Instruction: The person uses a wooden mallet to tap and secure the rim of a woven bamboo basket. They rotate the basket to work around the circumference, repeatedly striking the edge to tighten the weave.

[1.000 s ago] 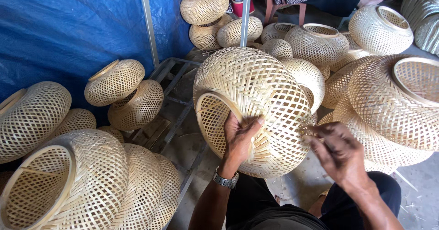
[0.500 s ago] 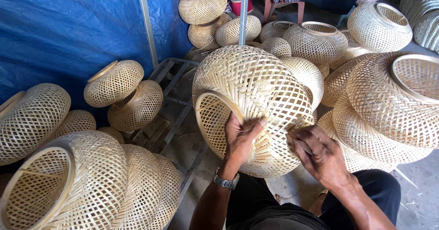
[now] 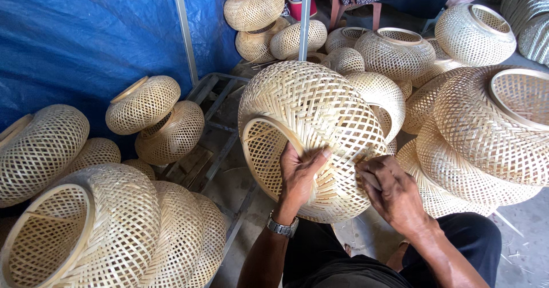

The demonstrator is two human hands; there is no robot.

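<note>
At the far left I see a blue plastic tarpaulin [image 3: 74,42] hanging as a backdrop, with round pale woven bamboo shades [image 3: 143,104] lying against it and a larger stack of the same weave [image 3: 114,231] in the near corner. A grey metal frame [image 3: 220,151] lies on the floor beside them. In the middle sits the big rounded woven bamboo lampshade [image 3: 311,108], tipped on its side with its ringed opening facing left and down, resting in front of my knees. My left hand [image 3: 300,176], a metal wristwatch [image 3: 282,227] on its wrist, grips the shade's rim, fingers curled over the edge. My right hand [image 3: 392,191] presses half-closed against the shade's lower wall, fingertips pinching at the weave. To the right rises a pile of wide bamboo shades [image 3: 486,133].
</note>
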